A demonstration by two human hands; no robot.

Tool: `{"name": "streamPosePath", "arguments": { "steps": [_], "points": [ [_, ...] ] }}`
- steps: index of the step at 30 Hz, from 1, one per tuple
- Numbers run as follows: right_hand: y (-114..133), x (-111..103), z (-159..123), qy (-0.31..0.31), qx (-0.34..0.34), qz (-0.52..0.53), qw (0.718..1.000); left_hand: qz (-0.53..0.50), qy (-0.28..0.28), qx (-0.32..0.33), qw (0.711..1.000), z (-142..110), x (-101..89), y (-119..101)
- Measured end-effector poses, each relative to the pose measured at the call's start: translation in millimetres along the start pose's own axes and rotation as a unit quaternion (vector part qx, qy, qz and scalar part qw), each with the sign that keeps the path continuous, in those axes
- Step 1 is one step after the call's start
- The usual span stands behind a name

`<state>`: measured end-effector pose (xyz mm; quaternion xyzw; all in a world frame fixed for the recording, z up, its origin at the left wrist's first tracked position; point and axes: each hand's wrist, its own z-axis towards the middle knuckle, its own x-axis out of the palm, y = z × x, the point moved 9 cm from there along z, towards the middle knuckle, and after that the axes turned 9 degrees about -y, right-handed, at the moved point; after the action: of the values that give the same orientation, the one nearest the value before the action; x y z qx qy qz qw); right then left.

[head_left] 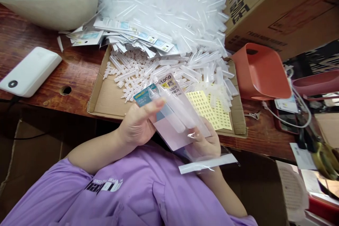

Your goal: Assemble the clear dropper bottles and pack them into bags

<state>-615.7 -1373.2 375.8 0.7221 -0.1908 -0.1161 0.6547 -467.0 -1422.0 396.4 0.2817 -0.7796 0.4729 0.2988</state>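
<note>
So over on the left a white power bank (33, 72) is sitting near the edge of the wooden table (79, 70) with a dark cord trailing off it, and an elbow snagging that cord could be yanking it off. Behind it the big pale bowl (60, 12) is crowding a messy stack of printed cards (124, 35), so one bump could be sending cards sliding onto the little white nozzles (129, 88) in the cardboard tray (102, 102).

The left hand (139, 120) is clamping the upper end of the clear packet (174, 113), thumb on top. That packet is tilting over the tray's near edge, with long tubes inside over a printed card, and too much thumb pressure could be skewing those slick tubes. Its flap (209, 163) is dangling loose; if that white strip is sticky (can't tell), it could be grabbing the purple shirt (132, 190). The right hand (205, 143) is gripping the lower end, though glare is hiding the exact finger placement.

Just past it, yellow sticker sheets (201, 107) are lying in the tray, and a wrist brushing them could be creasing them. Far right, a white cable (307, 113) is looping below the orange bin (261, 74), basically asking to get snagged
</note>
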Motion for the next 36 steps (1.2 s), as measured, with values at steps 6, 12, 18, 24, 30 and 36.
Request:
{"name": "streamPosePath", "arguments": {
  "steps": [6,12,18,24,30,36],
  "points": [
    [-5.9,-0.9,-3.9,-0.006,0.017,-0.05,0.999,-0.003,-0.049,0.031,0.998,5.0,-6.5,-5.4],
    [8.8,12.0,-16.5,0.017,-0.021,-0.113,0.993,-0.004,-0.08,0.055,0.995,8.3,-15.9,-10.8],
    [23.6,16.9,-24.3,0.014,-0.064,-0.164,0.984,0.015,-0.048,0.05,0.997,13.7,-12.9,-11.5],
    [23.7,18.8,-23.5,0.049,-0.09,-0.203,0.974,0.031,-0.066,0.023,0.997,19.1,-18.5,-9.6],
    [18.9,18.5,-20.3,0.06,-0.08,-0.216,0.971,0.029,-0.047,0.024,0.998,21.0,-17.7,-10.2],
    [18.9,20.7,-17.6,0.097,-0.076,-0.214,0.969,0.07,-0.051,0.025,0.996,28.2,-28.4,-22.3]
  ]
}}
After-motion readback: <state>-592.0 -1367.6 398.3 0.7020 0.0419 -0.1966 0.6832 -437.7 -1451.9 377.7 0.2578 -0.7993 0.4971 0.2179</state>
